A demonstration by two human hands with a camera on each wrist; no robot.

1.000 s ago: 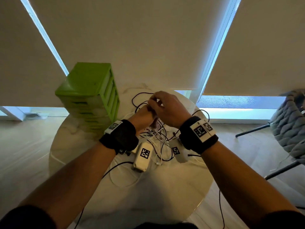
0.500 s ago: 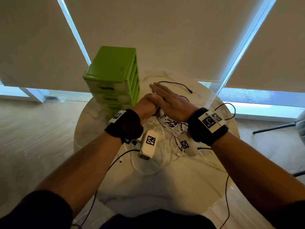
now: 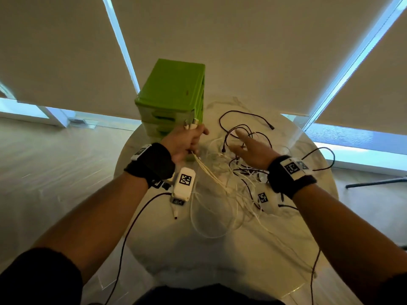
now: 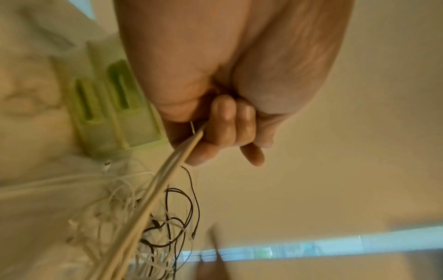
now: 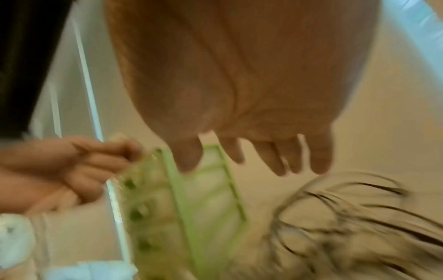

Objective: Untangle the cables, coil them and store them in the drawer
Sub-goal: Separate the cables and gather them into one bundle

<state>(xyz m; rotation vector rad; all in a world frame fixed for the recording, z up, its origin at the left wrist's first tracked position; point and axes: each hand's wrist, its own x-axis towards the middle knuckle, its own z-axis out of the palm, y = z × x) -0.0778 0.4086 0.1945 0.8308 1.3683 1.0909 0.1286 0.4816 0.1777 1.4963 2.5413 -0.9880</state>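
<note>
A tangle of white cables (image 3: 222,190) and black cables (image 3: 242,128) lies on the round marble table (image 3: 198,256). My left hand (image 3: 187,139) is fisted round a bundle of white cable strands (image 4: 153,189), lifted in front of the green drawer unit (image 3: 174,100); plug ends stick out above the fist. The taut strands run down from it into the pile. My right hand (image 3: 248,146) hovers over the black loops with fingers spread (image 5: 275,159), holding nothing. The drawers (image 4: 103,106) look closed.
The drawer unit stands at the table's far left edge. White tagged devices (image 3: 184,183) hang by my wrists above the table. A black lead (image 3: 136,221) trails off the front edge. Roller blinds and windows are behind; a chair leg (image 3: 374,183) stands at right.
My hands were together over the pile; now they have parted. The left has pulled the white strands up and left toward the drawers, and the right has let go and opened.
</note>
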